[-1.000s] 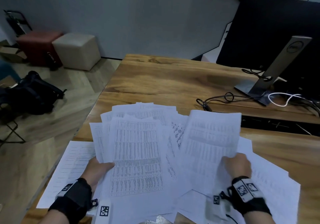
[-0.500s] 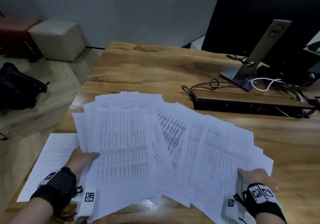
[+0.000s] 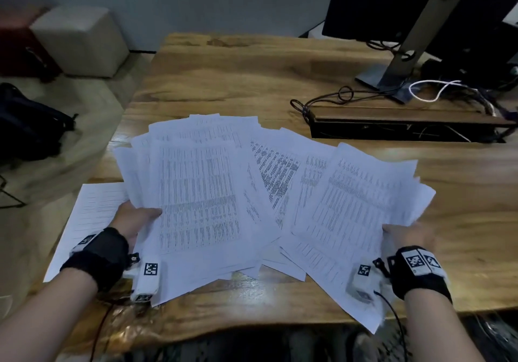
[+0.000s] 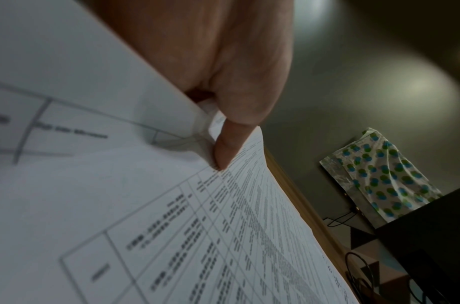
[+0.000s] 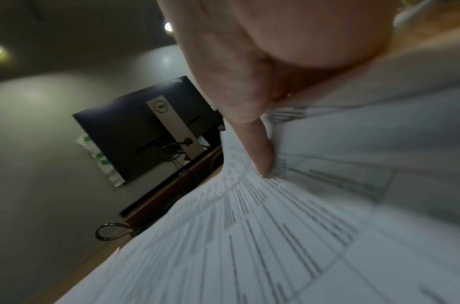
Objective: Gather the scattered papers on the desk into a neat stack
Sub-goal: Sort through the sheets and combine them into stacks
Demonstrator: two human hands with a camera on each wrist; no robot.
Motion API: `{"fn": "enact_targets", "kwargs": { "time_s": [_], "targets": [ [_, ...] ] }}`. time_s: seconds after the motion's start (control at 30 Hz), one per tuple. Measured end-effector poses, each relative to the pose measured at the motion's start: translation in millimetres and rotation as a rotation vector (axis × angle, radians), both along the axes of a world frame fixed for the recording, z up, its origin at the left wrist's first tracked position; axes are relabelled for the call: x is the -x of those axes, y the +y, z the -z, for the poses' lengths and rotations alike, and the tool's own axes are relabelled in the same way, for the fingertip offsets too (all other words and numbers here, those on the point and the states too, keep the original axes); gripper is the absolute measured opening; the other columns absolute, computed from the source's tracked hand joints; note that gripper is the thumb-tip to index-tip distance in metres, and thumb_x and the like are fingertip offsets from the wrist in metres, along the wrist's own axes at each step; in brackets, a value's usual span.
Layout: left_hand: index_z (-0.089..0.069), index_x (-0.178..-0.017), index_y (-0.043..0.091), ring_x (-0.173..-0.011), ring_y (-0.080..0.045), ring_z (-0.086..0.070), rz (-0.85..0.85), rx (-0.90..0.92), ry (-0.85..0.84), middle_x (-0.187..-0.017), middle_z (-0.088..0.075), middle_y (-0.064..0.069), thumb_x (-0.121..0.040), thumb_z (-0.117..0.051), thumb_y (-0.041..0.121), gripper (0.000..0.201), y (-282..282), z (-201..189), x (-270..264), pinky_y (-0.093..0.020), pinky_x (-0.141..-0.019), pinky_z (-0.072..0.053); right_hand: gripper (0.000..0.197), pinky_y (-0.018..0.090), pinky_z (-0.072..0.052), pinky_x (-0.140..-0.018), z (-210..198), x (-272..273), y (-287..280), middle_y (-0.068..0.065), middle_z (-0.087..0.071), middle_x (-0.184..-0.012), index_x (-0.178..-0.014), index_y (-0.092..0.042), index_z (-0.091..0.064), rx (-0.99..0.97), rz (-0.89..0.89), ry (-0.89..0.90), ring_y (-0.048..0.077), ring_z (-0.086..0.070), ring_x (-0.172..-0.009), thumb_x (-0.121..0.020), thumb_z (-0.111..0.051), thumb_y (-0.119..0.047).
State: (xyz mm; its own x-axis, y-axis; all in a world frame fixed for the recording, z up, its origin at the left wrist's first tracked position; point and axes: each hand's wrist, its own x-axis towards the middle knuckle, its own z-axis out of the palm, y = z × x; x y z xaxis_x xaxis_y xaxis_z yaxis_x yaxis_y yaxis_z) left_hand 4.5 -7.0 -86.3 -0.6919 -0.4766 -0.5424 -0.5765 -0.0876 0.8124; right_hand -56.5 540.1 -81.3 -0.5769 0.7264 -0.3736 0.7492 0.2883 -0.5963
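Several white printed sheets fan out across the near half of the wooden desk (image 3: pixel 252 76). My left hand (image 3: pixel 137 218) grips the left bundle of papers (image 3: pixel 196 193) at its left edge, thumb on top, as the left wrist view shows with the thumb (image 4: pixel 229 148) pressed on a printed page (image 4: pixel 172 226). My right hand (image 3: pixel 406 234) grips the right bundle of papers (image 3: pixel 361 204) at its right edge; the right wrist view has the thumb (image 5: pixel 260 156) on the sheets (image 5: pixel 275 236). A single sheet (image 3: pixel 89 216) lies flat at the far left, under no hand.
A monitor on a silver stand (image 3: pixel 414 34) rises at the back right, with tangled cables (image 3: pixel 344 95) and a dark raised shelf (image 3: pixel 392 126) beside it. Off the desk's left edge are a beige cube stool (image 3: pixel 81 39) and a black bag (image 3: pixel 25 126) on the floor.
My right hand lowered the sheet it held raised and moved right to the outer edge of the right-hand papers. The left hand kept its grip. The head view tilted down and right.
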Motion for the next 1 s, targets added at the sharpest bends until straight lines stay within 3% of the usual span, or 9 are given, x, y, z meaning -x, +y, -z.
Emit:
{"fn": "enact_targets", "kwargs": {
  "time_s": [0.17,0.33,0.47,0.57,0.63,0.73,0.83,0.9,1.0],
  "targets": [
    [-0.061,-0.131,0.004,-0.112,-0.039,-0.067,0.039,0.000,0.040,-0.123,-0.071,-0.017,-0.087,-0.070,-0.001,0.046,2.6,-7.4,-2.8,-0.058,-0.105,-0.047,0.017,0.033,-0.048,-0.065,-53.8,-8.9,-18.5,0.021,-0.067,-0.090,-0.095,0.003,-0.064,-0.097,-0.308,0.208,0.029,-0.061,-0.076,-0.080,-0.062,-0.005],
    [-0.060,-0.133,0.004,-0.114,-0.035,-0.066,0.095,0.008,0.095,-0.124,-0.070,-0.014,-0.091,-0.067,0.001,0.043,7.6,-20.4,-3.3,-0.054,-0.108,-0.045,0.011,0.038,-0.049,-0.067,-140.8,-4.7,-40.3,0.019,-0.067,-0.079,-0.089,0.000,-0.068,-0.292,-0.596,0.396,0.029,-0.062,-0.074,-0.085,-0.064,-0.009],
    [-0.060,-0.135,0.007,-0.116,-0.034,-0.065,0.136,-0.016,0.100,-0.126,-0.070,-0.012,-0.092,-0.066,0.002,0.043,11.2,-26.4,-2.2,-0.054,-0.109,-0.045,0.010,0.024,-0.048,-0.051,-214.4,-2.5,-62.6,-0.006,-0.064,-0.069,-0.094,-0.017,-0.065,-0.022,-0.772,0.576,-0.001,-0.059,-0.051,-0.089,-0.068,-0.008],
    [-0.061,-0.134,0.007,-0.114,-0.035,-0.067,0.165,-0.048,0.100,-0.125,-0.071,-0.013,-0.093,-0.065,0.002,0.042,15.2,-30.3,-0.1,-0.056,-0.107,-0.046,0.014,0.020,-0.054,-0.056,-239.0,9.4,-83.2,-0.014,-0.074,-0.068,-0.090,-0.019,-0.068,0.251,-0.873,0.629,-0.007,-0.065,-0.057,-0.087,-0.069,-0.006],
    [-0.061,-0.133,0.006,-0.113,-0.036,-0.068,0.187,-0.070,0.097,-0.124,-0.071,-0.015,-0.093,-0.063,0.000,0.040,20.6,-32.9,1.0,-0.055,-0.106,-0.047,0.020,0.020,-0.057,-0.062,-228.7,27.2,-105.9,-0.012,-0.077,-0.074,-0.091,-0.017,-0.068,0.437,-0.880,0.610,0.001,-0.070,-0.066,-0.084,-0.067,0.002],
    [-0.063,-0.130,0.003,-0.109,-0.037,-0.070,0.173,-0.117,0.095,-0.119,-0.073,-0.018,-0.092,-0.062,-0.004,0.039,28.2,-33.1,2.8,-0.055,-0.102,-0.050,0.029,0.040,-0.058,-0.086,-187.0,53.3,-150.7,-0.002,-0.077,-0.097,-0.103,-0.015,-0.069,0.448,-0.938,0.501,0.019,-0.073,-0.090,-0.077,-0.073,-0.003],
    [-0.065,-0.129,0.003,-0.108,-0.040,-0.071,0.126,-0.214,0.083,-0.121,-0.072,-0.021,-0.088,-0.066,0.000,0.041,29.4,-21.8,2.1,-0.063,-0.101,-0.048,0.029,0.038,-0.057,-0.080,-132.9,59.0,-192.8,-0.006,-0.072,-0.093,-0.097,-0.022,-0.065,0.454,-0.934,0.375,0.018,-0.070,-0.086,-0.078,-0.070,-0.002],
    [-0.063,-0.133,0.006,-0.112,-0.039,-0.069,0.061,-0.301,0.100,-0.128,-0.069,-0.020,-0.091,-0.067,0.014,0.042,31.2,-17.2,1.9,-0.062,-0.103,-0.047,0.029,0.032,-0.056,-0.072,-97.3,52.0,-216.9,-0.002,-0.069,-0.094,-0.103,-0.017,-0.061,0.415,-0.901,0.300,0.019,-0.069,-0.086,-0.079,-0.067,-0.004],
    [-0.059,-0.140,0.019,-0.125,-0.030,-0.063,-0.031,-0.459,0.142,-0.136,-0.066,-0.009,-0.095,-0.056,0.053,0.057,35.3,-21.1,2.7,-0.053,-0.109,-0.043,0.033,0.038,-0.059,-0.076,-53.4,39.9,-239.3,0.008,-0.068,-0.107,-0.110,-0.014,-0.057,0.409,-0.877,0.172,0.026,-0.068,-0.093,-0.078,-0.066,-0.012]
  ]
}}
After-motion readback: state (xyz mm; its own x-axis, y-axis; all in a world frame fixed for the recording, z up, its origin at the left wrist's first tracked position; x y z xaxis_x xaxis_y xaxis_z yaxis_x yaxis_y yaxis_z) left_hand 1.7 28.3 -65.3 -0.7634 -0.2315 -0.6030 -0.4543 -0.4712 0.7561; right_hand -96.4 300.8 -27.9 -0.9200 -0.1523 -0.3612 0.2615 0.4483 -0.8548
